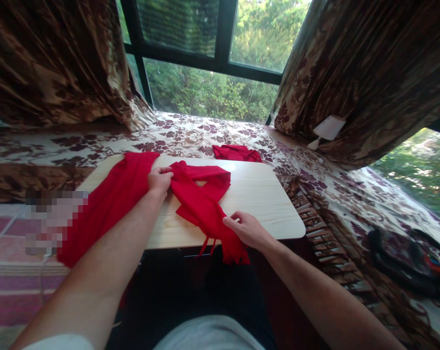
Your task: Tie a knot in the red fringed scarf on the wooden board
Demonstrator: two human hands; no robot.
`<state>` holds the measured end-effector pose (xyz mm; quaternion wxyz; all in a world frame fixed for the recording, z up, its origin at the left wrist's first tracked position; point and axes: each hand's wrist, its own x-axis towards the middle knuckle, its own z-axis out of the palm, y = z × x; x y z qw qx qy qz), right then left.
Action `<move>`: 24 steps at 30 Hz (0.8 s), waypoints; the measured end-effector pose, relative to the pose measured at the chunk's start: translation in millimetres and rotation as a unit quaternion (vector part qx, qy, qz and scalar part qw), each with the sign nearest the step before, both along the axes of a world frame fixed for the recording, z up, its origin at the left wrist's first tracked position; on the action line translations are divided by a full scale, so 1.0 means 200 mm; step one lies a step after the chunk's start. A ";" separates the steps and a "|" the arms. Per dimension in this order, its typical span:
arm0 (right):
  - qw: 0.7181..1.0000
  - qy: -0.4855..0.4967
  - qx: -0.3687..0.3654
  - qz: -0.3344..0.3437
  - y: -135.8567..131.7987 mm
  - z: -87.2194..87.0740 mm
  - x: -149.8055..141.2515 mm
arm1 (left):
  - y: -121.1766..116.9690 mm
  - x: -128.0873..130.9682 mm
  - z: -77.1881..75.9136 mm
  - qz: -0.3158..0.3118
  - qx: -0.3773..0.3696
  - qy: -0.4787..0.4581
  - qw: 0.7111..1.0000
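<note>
A red scarf (201, 194) with a fringed end lies loosely looped on a pale wooden table (267, 194). My left hand (160, 181) is closed on the scarf's upper left part, thumb and fingers together. Near the fringe, my right hand (246, 229) pinches the scarf's right edge. The fringe hangs over the table's near edge. A wider red cloth (110, 204) is spread along the table's left side, partly behind my left forearm. Whether it joins the scarf cannot be seen, since my left hand covers the place between them.
Another red cloth (236, 153) lies bunched just beyond the table's far edge, on a floral-covered ledge (191, 131). A white lamp (329, 127) stands at the back right. Black items (405, 262) lie on the right ledge. Brown curtains (351, 73) flank the window.
</note>
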<state>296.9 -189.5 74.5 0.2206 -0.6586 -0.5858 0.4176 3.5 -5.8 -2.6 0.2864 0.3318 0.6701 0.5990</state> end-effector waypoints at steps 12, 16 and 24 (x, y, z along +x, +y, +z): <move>0.941 -0.292 0.119 0.122 0.12 -0.04 -0.09 | 0.00 0.00 -0.01 -0.003 0.001 0.034 0.999; 0.996 -0.030 0.021 0.079 0.15 -0.06 -0.02 | 0.00 0.00 -0.01 -0.004 -0.001 0.032 0.999; 0.950 0.270 -0.132 0.081 0.05 -0.03 0.07 | 0.01 0.01 0.00 -0.005 -0.006 -0.002 1.000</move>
